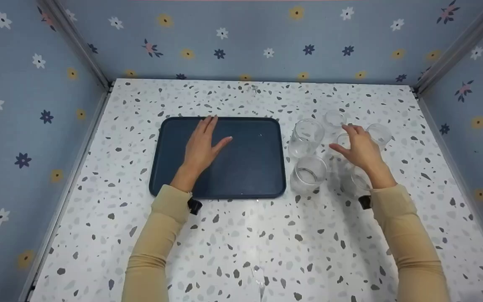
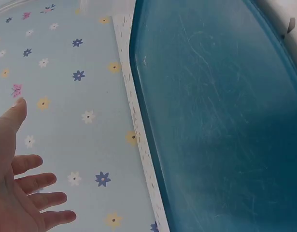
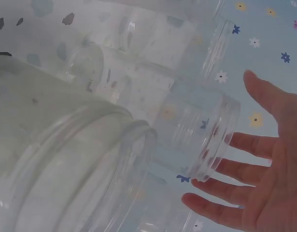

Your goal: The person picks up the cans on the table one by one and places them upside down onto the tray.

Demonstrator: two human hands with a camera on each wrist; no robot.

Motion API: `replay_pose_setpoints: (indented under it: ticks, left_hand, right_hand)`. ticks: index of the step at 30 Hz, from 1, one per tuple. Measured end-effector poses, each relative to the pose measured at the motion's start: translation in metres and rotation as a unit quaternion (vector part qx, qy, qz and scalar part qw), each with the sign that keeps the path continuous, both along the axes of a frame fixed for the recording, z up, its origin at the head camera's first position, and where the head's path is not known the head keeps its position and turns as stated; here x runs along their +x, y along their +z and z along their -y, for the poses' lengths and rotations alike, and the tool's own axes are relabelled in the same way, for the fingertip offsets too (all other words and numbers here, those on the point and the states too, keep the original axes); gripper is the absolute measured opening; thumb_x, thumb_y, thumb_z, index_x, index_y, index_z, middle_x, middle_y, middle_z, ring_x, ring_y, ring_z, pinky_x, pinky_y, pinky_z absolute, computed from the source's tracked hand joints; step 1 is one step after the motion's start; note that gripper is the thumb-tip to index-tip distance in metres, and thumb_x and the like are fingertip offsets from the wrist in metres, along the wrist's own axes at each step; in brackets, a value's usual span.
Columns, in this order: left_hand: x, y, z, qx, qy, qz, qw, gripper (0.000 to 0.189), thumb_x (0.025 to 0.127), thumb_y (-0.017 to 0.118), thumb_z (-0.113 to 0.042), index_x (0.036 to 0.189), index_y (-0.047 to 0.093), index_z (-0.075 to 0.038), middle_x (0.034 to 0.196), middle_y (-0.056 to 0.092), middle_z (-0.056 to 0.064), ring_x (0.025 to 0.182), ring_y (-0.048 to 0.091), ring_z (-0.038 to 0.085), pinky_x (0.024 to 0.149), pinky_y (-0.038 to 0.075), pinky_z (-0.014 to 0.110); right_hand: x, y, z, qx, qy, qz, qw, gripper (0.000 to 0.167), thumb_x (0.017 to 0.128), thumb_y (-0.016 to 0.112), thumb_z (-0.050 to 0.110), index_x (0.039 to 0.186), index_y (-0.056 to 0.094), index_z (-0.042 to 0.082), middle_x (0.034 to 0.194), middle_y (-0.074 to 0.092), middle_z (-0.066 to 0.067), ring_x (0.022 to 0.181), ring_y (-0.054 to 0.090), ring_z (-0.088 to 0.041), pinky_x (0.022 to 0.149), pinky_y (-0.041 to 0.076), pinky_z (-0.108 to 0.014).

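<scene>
My left hand hovers over the left half of a dark blue rectangular tray, fingers extended and thumb spread. In the left wrist view nothing lies in that hand, and the scratched tray surface fills the right side. On the right, several clear jars stand in a group. My right hand is over this group, thumb apart from the relaxed fingers. The right wrist view has its fingertips right at the rim of one jar, which overlaps them; a larger jar stands nearer the camera.
Two jars stand beside the tray's right edge, a rear one and a front one. Another jar is right of the right hand. Flower-patterned panels enclose the speckled white table at back and sides.
</scene>
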State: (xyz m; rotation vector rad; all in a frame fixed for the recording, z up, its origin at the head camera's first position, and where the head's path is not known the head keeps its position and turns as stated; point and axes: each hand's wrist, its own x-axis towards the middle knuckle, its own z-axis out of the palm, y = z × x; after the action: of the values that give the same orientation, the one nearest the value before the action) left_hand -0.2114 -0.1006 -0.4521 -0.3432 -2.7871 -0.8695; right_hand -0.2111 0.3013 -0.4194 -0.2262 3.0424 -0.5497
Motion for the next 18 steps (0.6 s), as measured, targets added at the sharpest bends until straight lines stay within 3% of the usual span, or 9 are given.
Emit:
replay_pose_setpoints:
  ticks: [11,18]
  left_hand:
    - [0.006,-0.01,-0.006,0.062,0.02,-0.033,0.9973,0.065,0.085,0.052,-0.046,0.131,0.04,-0.002,0.131,0.039,0.017,0.119,0.038,0.028,0.092,0.036,0.041]
    - [0.012,-0.018,-0.009,0.086,0.022,-0.064,0.994,0.061,0.085,0.055,-0.042,0.128,0.044,0.001,0.124,0.045,0.018,0.113,0.044,0.029,0.091,0.037,0.04]
  right_hand:
    - [0.004,-0.005,-0.003,-0.018,-0.013,0.014,0.9996,0.075,0.081,0.062,0.041,0.134,0.032,-0.002,0.131,0.03,-0.03,0.116,0.03,-0.046,0.086,0.03,-0.06]
    - [0.006,-0.009,-0.003,-0.037,-0.013,-0.007,0.9992,0.066,0.082,0.064,0.03,0.131,0.036,-0.005,0.127,0.034,-0.03,0.113,0.035,-0.046,0.088,0.031,-0.057]
